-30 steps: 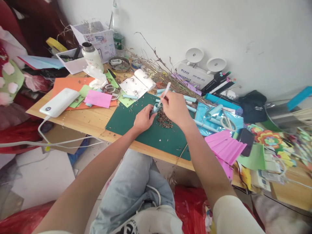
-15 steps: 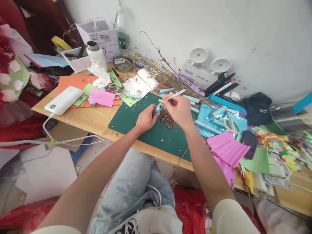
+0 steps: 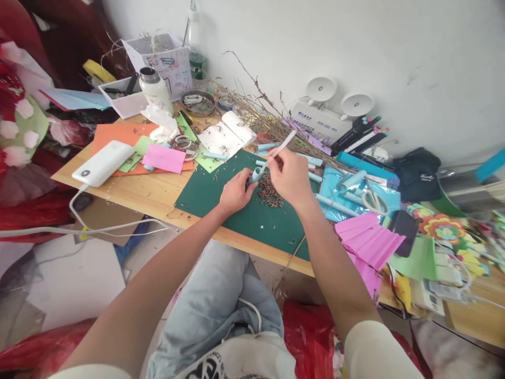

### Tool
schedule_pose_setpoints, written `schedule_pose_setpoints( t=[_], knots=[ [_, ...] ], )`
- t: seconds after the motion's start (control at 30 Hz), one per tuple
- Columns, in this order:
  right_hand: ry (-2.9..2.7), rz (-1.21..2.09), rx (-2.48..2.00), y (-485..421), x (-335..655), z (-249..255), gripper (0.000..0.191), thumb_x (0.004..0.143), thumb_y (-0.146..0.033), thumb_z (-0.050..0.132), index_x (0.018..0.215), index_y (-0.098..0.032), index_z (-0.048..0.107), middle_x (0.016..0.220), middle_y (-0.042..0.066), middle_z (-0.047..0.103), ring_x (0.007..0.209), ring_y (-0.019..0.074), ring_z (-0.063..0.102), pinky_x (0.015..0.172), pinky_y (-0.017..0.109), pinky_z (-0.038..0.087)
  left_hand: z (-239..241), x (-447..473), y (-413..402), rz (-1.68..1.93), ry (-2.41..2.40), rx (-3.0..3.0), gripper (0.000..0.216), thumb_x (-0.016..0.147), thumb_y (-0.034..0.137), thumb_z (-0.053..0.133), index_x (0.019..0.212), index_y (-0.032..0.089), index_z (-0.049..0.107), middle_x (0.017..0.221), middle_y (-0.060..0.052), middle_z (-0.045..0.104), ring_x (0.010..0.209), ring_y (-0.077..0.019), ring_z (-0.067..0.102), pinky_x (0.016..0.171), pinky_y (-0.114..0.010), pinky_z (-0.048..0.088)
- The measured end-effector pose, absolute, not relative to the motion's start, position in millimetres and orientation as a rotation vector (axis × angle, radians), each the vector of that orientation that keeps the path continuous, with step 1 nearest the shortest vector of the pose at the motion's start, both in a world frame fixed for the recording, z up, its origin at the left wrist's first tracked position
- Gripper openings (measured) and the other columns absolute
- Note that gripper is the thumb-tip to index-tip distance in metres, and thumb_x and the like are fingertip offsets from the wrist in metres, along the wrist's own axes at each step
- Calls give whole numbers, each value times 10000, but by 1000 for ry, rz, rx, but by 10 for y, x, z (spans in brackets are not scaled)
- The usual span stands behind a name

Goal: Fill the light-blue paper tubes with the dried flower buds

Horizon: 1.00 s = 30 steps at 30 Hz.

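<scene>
My left hand (image 3: 236,190) is closed round a short light-blue paper tube (image 3: 255,175), its open end facing up and to the right. My right hand (image 3: 290,173) pinches a thin white strip (image 3: 284,143), whose lower end reaches to the tube's mouth; whether it is inside I cannot tell. Below and between the hands lies a heap of brown dried plant bits (image 3: 270,192) on the green cutting mat (image 3: 240,221). More light-blue tubes (image 3: 335,204) lie to the right of my right hand, some on a blue plastic packet (image 3: 326,184).
A white power bank (image 3: 103,163) with a cable lies at the left. Behind stand an open white bottle (image 3: 155,90) and a paper box (image 3: 173,66). Dry twigs (image 3: 260,113) stretch towards a white router-like device (image 3: 315,122). Pink folded paper (image 3: 369,237) and scissors (image 3: 373,201) lie right.
My right hand has tipped the white strip steeper, bringing its lower end to the tube's mouth. My left hand and the tube have hardly moved.
</scene>
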State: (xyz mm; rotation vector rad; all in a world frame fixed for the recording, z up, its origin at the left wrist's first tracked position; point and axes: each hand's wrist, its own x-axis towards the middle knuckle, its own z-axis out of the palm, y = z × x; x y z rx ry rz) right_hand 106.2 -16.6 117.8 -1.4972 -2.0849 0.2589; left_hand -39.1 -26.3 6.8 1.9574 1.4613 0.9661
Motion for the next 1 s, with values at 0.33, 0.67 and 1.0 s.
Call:
schedule_pose_setpoints(
  t=[0.33,0.67,1.0],
  knots=[
    [-2070,191,-1506,-160,988,1098,231,922,-247,441,965,-196,662,834,85,690,779,241,619,751,358,441,80,-393,-276,976,1438,1955,195,916,333,518,1093,249,515,1037,-51,662,928,-206,644,823,-342,528],
    [-2174,221,-1503,-183,989,1194,205,924,-230,460,920,-196,662,814,88,686,782,242,614,743,357,425,83,-392,-276,961,1441,1954,186,920,323,513,1090,248,512,1047,-50,663,926,-199,643,817,-331,529],
    [-2020,235,-1584,-116,981,1138,187,926,-243,487,898,-190,664,743,60,679,665,206,585,656,320,387,75,-393,-271,954,1452,1958,188,923,336,512,1088,244,510,1045,-47,664,913,-196,643,811,-327,525]
  ],
)
